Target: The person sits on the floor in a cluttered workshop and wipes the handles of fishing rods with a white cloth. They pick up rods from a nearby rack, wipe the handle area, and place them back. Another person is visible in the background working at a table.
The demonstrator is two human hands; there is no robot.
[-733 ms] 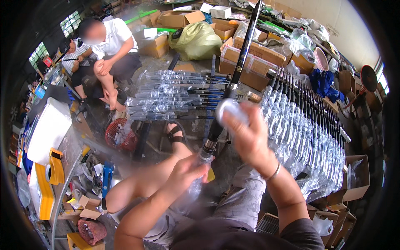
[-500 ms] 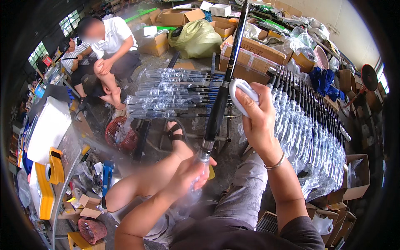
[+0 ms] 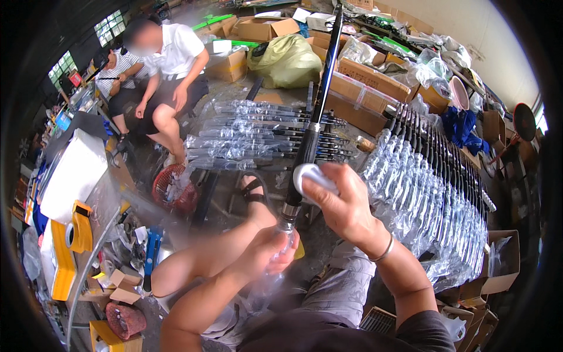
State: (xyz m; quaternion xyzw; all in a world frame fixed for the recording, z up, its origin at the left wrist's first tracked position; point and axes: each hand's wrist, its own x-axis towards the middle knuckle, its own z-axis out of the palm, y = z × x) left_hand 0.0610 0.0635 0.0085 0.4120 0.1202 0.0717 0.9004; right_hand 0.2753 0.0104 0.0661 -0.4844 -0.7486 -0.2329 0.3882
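A black fishing rod (image 3: 305, 149) stands tilted in front of me, its butt end toward me and its thin end pointing away. Around its lower end my left hand (image 3: 274, 249) is closed, gripping it through a clear plastic sleeve (image 3: 262, 291) that hangs below the fist. My right hand (image 3: 345, 202) pinches a white roll (image 3: 315, 179), round like a roll of tape, and holds it against the right side of the black handle. The face of the roll is partly hidden by my thumb and fingers.
Plastic-sleeved rods lie in a row (image 3: 422, 188) at right and a stack (image 3: 240, 138) ahead. A red basket (image 3: 175, 186) sits left of my foot. Two people (image 3: 173, 70) sit at far left. Cartons (image 3: 358, 102) and a green-yellow sack (image 3: 286, 61) stand behind; a cluttered table edge (image 3: 88, 276) is left.
My right hand has come down and left along the rod, bringing the white roll from the handle's top to lower on it. The view has shifted slightly; my left hand keeps its grip.
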